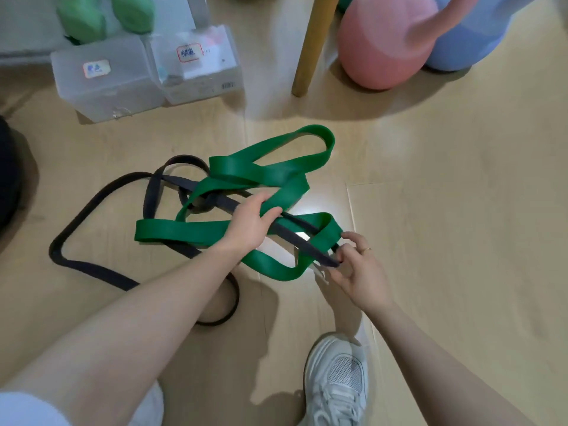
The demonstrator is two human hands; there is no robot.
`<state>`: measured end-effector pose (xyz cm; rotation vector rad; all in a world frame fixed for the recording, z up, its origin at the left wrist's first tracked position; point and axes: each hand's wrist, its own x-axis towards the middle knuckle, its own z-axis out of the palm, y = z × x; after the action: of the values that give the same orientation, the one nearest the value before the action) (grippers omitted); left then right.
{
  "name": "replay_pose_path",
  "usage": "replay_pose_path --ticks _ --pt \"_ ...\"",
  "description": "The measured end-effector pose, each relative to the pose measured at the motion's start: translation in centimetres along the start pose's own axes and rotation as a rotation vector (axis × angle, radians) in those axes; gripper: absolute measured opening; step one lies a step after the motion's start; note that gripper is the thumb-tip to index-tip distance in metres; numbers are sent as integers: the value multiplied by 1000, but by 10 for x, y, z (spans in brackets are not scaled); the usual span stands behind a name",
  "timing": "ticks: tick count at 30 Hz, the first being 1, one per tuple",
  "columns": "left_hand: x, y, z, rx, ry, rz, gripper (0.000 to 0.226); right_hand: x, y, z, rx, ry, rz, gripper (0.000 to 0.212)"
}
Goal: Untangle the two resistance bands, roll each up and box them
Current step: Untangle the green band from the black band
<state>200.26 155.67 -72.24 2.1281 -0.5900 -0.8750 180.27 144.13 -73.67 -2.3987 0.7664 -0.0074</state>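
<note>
- The left hand (250, 224) curls round the green band (246, 172) just in front of the knot (204, 206).
- The right hand (356, 267) pinches the black band (92, 207) right of the knot.
- Bare floor (445, 195) lies further right; two clear boxes (144, 72) sit beyond the knot.
- The box labels are unreadable.

This looks like a home exercise corner or small fitness room. The pale wood-plank floor (445, 210) carries a pink rounded kettlebell (384, 47) touching a blue rounded weight (467, 41) near its far edge, beside a round wooden furniture leg (310, 47). Two translucent plastic storage boxes with handwritten labels (144, 72) stand side by side, with green rounded foam shapes (104, 15) behind them.
</note>
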Motion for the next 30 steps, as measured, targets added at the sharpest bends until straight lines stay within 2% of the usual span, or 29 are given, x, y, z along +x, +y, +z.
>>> replay_pose_path --ticks 3,4,7,10,12,13,15,16,19,21,23,24,26,28,30 --pt "-4 -5 -26 -247 161 -95 26 -6 -1 9 -387 -70 -301 15" --pt "-5 -8 -35 -283 197 -118 25 -5 -6 12 -476 -100 -392 18" --pt "-11 -21 -55 -350 257 -174 22 6 -20 17 -576 -257 -610 38" --pt "-19 -25 -71 -430 356 -213 7 24 -29 18 -682 -493 -711 31" --pt "-22 -26 -82 -468 429 -223 5 33 -33 17 -663 -592 -686 22" --pt "-24 -28 -88 -472 455 -226 6 36 -36 14 -654 -580 -653 18" --pt "-27 -31 -98 -431 513 -245 11 43 -39 2 -522 -454 -552 18" --pt "-29 -31 -104 -384 544 -269 18 45 -40 -5 -365 -359 -472 22" --pt "-31 -30 -114 -96 627 -414 49 52 -56 -34 59 -134 -90 35" --pt "-35 -22 -108 218 585 -422 76 57 -63 -47 167 -26 13 42" --pt "-40 -13 -88 462 526 -159 87 59 -74 -53 238 -20 43 43" --pt "-42 -6 -77 551 460 24 87 59 -78 -53 258 -36 63 47" --pt "-44 2 -55 631 171 315 79 57 -83 -49 250 -52 44 47" --pt "-40 4 -39 672 -109 443 65 55 -86 -45 265 -38 11 37" --pt "-35 4 -31 641 -180 495 49 55 -83 -42 301 1 23 30"
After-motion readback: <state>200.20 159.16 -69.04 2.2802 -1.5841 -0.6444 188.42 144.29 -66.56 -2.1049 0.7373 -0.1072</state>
